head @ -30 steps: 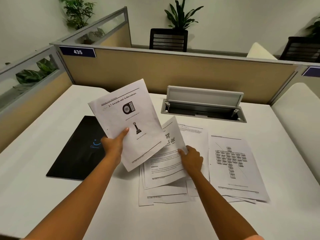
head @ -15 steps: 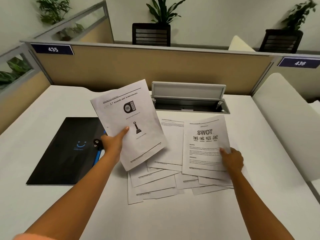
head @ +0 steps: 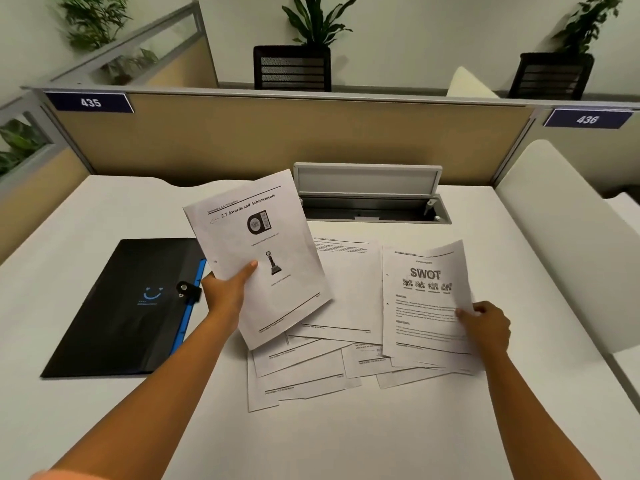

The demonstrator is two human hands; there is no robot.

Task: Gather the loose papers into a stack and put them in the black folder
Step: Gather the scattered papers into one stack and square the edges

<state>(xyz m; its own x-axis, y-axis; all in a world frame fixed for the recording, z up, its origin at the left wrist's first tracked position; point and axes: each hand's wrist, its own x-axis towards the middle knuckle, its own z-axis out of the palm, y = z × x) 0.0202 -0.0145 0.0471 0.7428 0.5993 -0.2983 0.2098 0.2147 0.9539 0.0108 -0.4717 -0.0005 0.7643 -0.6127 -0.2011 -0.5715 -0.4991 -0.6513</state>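
Left hand: the left hand (head: 227, 294) grasps the awards sheet (head: 256, 254) by its lower left edge, thumb on the printed face, and holds it raised and tilted above the desk (head: 346, 438).
Right hand: the right hand (head: 485, 329) pinches the right edge of the SWOT sheet (head: 424, 299), whose upper right corner curls upward.
Loose papers: the loose papers (head: 311, 368) lie fanned and overlapping on the desk between the two hands, partly under both held sheets.
Black folder: the black folder (head: 128, 306) lies flat and closed just beyond the left hand on its outer side, with a blue spine strip and a clasp nearest the wrist.
Cable tray: an open cable tray (head: 370, 199) sits past the papers, ahead of both hands, before the partition (head: 277, 133).
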